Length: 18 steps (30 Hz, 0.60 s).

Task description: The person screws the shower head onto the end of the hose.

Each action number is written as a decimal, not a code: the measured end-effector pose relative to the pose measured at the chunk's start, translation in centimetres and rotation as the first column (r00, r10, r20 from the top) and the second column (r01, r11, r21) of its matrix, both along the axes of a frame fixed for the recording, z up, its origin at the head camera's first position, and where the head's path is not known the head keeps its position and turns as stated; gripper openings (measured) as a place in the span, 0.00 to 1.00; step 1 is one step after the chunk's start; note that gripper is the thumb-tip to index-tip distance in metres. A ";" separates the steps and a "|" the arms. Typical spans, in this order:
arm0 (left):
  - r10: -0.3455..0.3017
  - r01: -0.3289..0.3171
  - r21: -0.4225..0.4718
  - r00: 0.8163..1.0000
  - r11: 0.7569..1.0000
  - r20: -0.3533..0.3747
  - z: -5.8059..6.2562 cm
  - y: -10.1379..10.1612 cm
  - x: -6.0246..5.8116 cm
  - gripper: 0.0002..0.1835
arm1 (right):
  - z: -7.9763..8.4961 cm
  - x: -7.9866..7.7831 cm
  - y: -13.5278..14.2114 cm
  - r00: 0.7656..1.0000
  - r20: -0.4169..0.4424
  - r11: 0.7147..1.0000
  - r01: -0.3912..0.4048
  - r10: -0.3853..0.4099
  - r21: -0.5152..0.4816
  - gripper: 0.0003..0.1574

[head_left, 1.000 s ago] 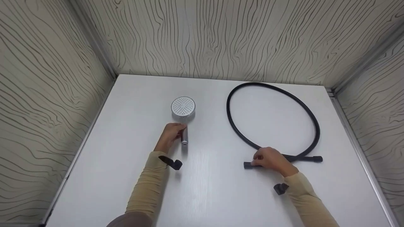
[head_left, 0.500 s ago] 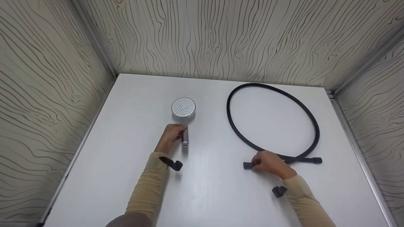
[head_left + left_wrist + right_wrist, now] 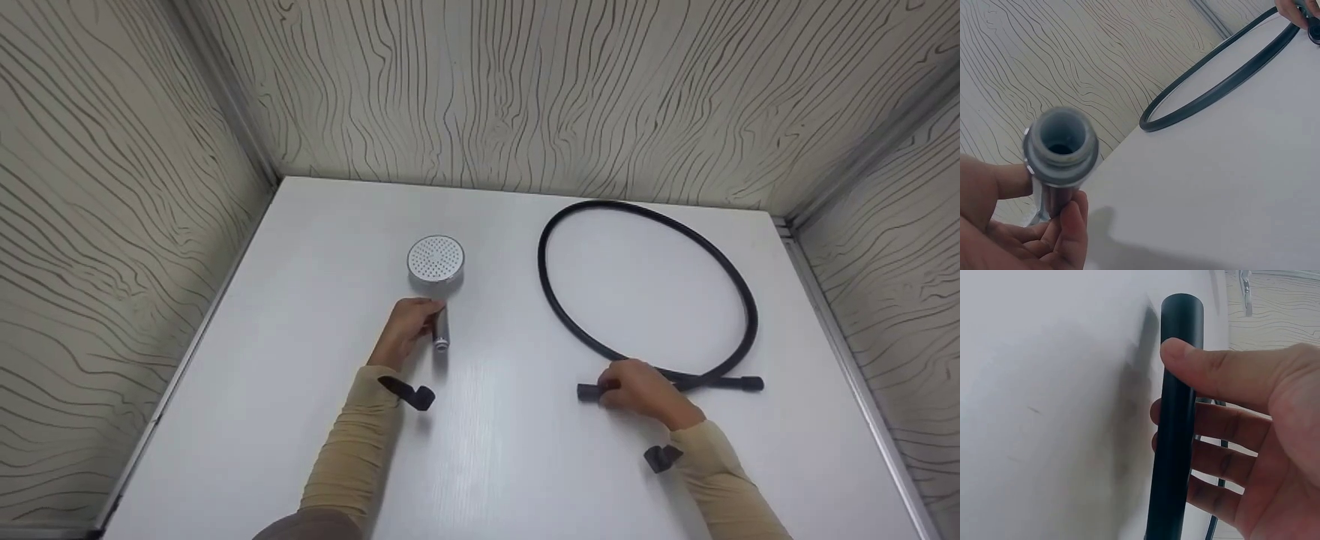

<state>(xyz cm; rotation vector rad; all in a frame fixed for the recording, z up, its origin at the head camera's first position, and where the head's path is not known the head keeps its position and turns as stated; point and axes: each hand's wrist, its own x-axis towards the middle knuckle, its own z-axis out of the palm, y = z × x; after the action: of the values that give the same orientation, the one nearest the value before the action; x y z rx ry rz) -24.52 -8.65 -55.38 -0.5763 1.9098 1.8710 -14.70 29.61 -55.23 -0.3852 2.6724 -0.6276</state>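
Note:
My left hand (image 3: pixel 409 324) grips a chrome shower head (image 3: pixel 436 259) by its handle, the round perforated face turned up. In the left wrist view the handle's open threaded end (image 3: pixel 1061 140) points at the camera, with fingers and thumb around the shaft. Over on the right, my right hand (image 3: pixel 640 386) holds a black shower hose (image 3: pixel 551 289) near one end. The right wrist view shows thumb and fingers around that thick hose end (image 3: pixel 1176 410), its tip standing out past the thumb. The rest of the hose lies in a big loop on the table.
Both things are on a white table (image 3: pixel 480 465) enclosed by wood-grain patterned panels (image 3: pixel 487 90) at the back and sides. The hose's other end (image 3: pixel 752 384) lies right of my right hand, where the hose crosses itself.
Over the last second my right hand's fingers have settled around the hose end, a little further back from its tip. The left hand keeps its grip on the shower head, nearly still.

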 end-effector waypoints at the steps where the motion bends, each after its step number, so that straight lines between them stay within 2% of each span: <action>1: 0.002 -0.002 -0.001 1.000 1.000 0.003 0.0 0.0 0.0 0.18 | 0.1 0.0 0.0 1.000 -0.007 1.000 -0.004 0.003 -0.007 0.11; 7: 0.015 -0.015 0.002 0.999 1.000 0.033 0.2 0.1 -0.1 0.17 | 0.5 -0.2 0.0 1.000 -0.022 0.999 -0.008 0.007 -0.035 0.12; 12: 0.029 -0.029 0.009 0.999 1.000 0.023 0.4 0.3 0.1 0.18 | 0.8 -0.2 -0.1 1.000 -0.007 0.999 0.010 -0.010 -0.031 0.11; 18: 0.032 -0.032 0.016 0.999 0.999 0.006 0.4 0.4 0.3 0.18 | 1.2 -0.1 0.2 0.999 -0.021 0.999 -0.038 0.037 -0.037 0.09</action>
<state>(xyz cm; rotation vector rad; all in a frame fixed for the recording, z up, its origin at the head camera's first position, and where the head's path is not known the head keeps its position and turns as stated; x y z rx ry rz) -24.26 -8.29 -54.97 -0.6100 1.8909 1.9011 -14.81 29.78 -53.99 -0.4533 2.6692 -0.6672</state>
